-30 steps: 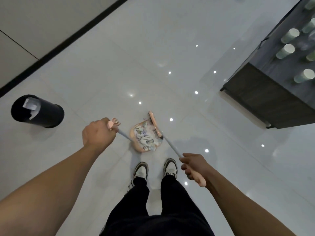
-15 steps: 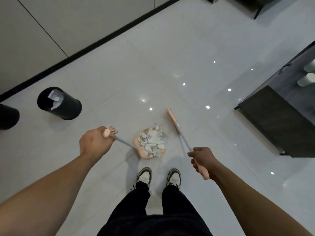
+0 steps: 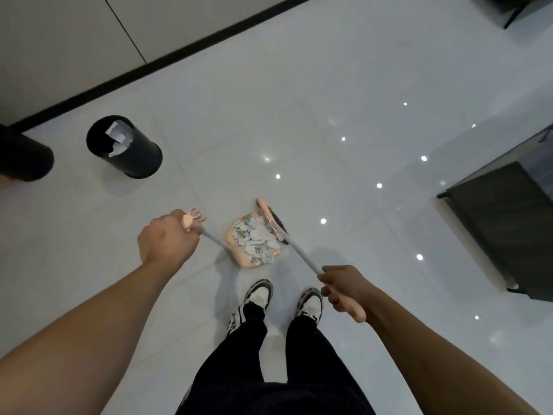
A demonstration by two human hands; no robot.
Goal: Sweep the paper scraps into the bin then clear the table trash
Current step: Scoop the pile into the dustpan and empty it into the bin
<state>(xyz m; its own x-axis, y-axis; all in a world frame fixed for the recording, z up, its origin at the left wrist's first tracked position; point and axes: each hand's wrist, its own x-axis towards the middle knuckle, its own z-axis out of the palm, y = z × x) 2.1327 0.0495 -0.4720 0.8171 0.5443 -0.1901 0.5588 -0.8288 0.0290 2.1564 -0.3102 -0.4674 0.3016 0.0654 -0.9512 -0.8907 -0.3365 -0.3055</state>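
From the head camera, the left hand [image 3: 167,241] is curled into a fist round the pink top of the dustpan handle [image 3: 213,238], whose pale shaft runs from the fingers down to the dustpan [image 3: 233,246] on the floor. The pan lies just beyond the person's shoes [image 3: 259,293] and is heaped with paper scraps [image 3: 256,243].

The right hand [image 3: 344,287] has its fingers wrapped round the pink grip of the broom [image 3: 300,256]. Its shaft slants away from the fingers to the broom head [image 3: 273,220], which rests against the far right edge of the pan, touching the scraps.

Well beyond the left fingers and to their left stands a black bin [image 3: 140,157] with a few white papers showing inside. Another dark round thing [image 3: 24,157] sits further left, cut by the frame edge. Far out past the right fingers is the corner of a dark table [image 3: 505,223].
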